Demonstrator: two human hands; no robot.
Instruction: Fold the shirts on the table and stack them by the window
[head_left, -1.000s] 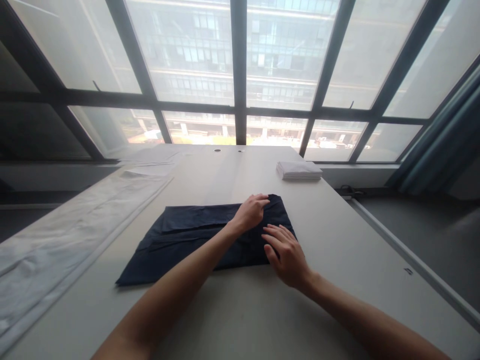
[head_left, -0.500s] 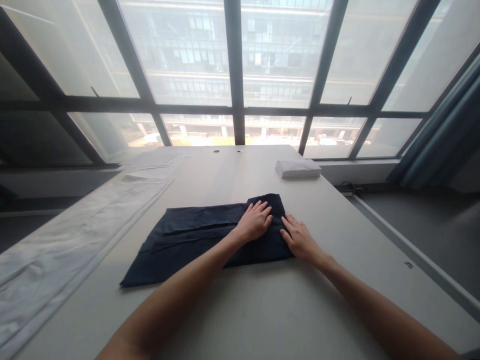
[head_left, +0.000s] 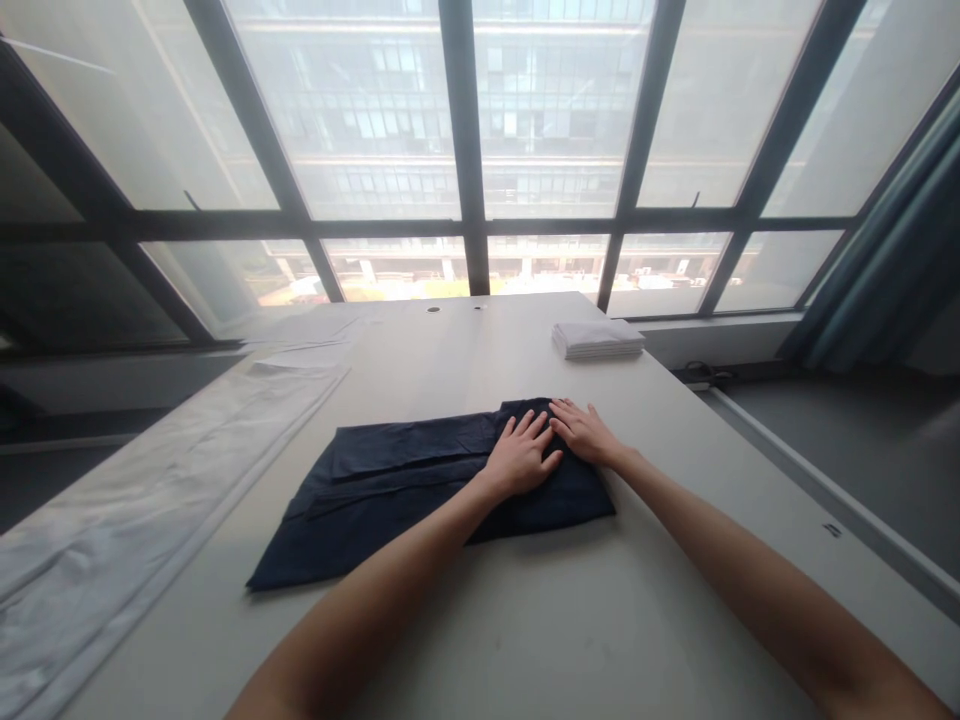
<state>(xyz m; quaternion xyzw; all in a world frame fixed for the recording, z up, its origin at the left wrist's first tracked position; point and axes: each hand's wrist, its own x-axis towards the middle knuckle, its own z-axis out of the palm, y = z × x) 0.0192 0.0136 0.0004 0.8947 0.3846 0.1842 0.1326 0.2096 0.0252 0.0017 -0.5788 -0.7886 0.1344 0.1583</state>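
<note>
Dark blue cloth: [head_left: 397, 480] on the middle of the white table [head_left: 487, 650], long side running left to right, well apart from the table's far edge; its right end shows what seems to be a turned-over layer, its far edge jutting slightly beyond the rest.
Left hand: [head_left: 523, 455] palm down on that right end, fingers spread, gripping nothing visible.
Right hand: [head_left: 589, 436] laid at the cloth's far right corner, fingers stretched out, no pinch to be seen; its fingertips are just beside the left hand's, and whether they touch I cannot tell.
Just changed: 0.5 s ago the right hand lay at the cloth's right edge; now it is farther up, towards the table's far edge, leaving the cloth's near right corner uncovered. The left hand, its fingers bent 1.0 s ago, now lies flat.
Meaning for the work: the 2 hands appear to be pressing the layers at the right end, the far corner now more than the near one.
Table's right edge: a stack of folded white cloth [head_left: 598, 340] near the far right corner.
Table's left edge: a long creased white sheet [head_left: 150, 500], apart from the dark blue cloth.
</note>
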